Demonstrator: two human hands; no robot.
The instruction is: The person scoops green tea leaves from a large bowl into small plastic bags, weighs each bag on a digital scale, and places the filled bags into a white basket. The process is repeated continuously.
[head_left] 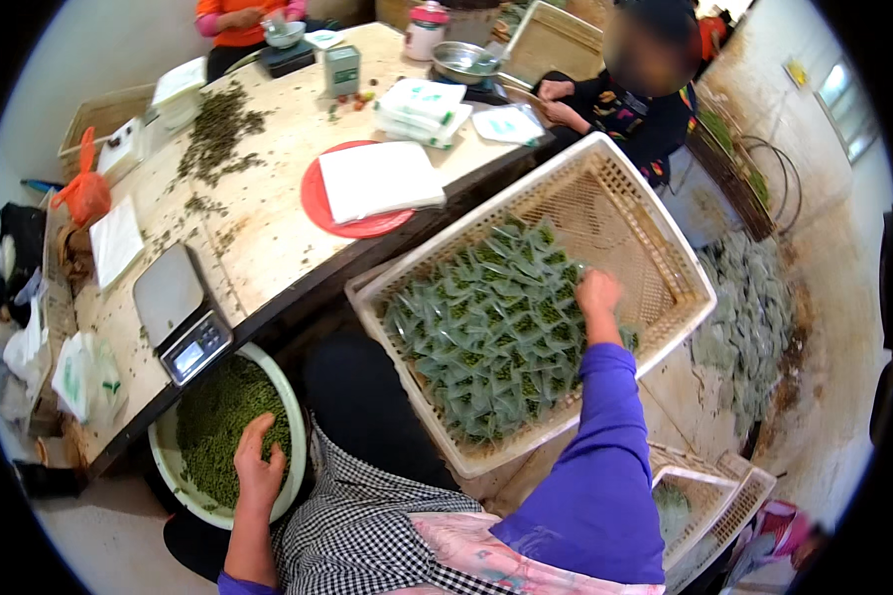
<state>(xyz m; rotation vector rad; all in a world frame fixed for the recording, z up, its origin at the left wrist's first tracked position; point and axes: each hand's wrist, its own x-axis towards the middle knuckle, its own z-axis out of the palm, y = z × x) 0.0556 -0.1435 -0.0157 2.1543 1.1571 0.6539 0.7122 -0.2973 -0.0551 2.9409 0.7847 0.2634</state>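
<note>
Small clear packets (pixel 491 332) of green leaf are lying stacked in the cream crate (pixel 685 268), filling roughly its near half. The right hand (pixel 597 295) is resting on them, fingers curled, grip unclear. The left hand (pixel 256 464), fingers spread, is pressing loose leaf, plentiful in the white basin (pixel 293 397).

Scale (pixel 182 315) on table (pixel 268 213); red plate (pixel 319 203) under paper.

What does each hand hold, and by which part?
Left hand rests on green pellets, grip unclear. Right hand reaches among packets; hold cannot be told.
</note>
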